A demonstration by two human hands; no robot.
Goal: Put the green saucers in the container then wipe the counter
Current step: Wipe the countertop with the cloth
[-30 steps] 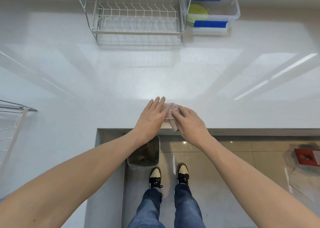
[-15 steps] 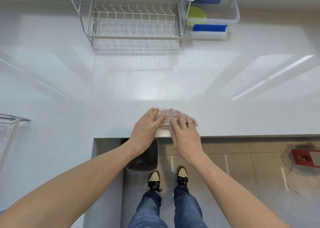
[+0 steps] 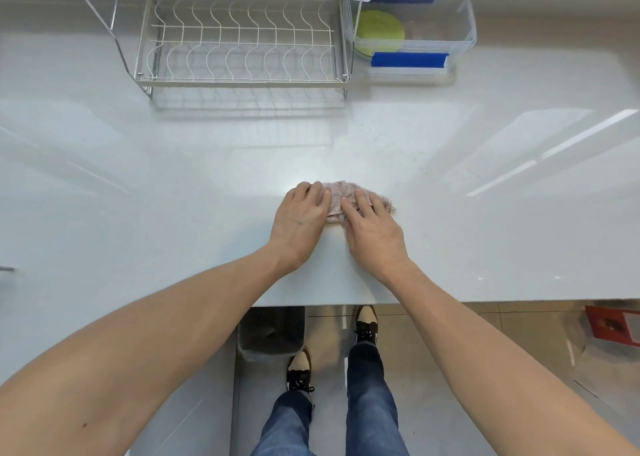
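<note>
A crumpled pinkish cloth lies on the white counter, a little in from its front edge. My left hand presses flat on the cloth's left end. My right hand presses on its right part, with the fingers spread over it. Green saucers lie stacked inside the clear plastic container at the back right, which has blue clips.
An empty wire dish rack stands at the back, left of the container. Below the counter edge sits a dark bin by my feet. A red object lies on the floor at the right.
Both hands have pushed the cloth away from the counter's front edge, further onto the counter. The hands have flattened over it.
</note>
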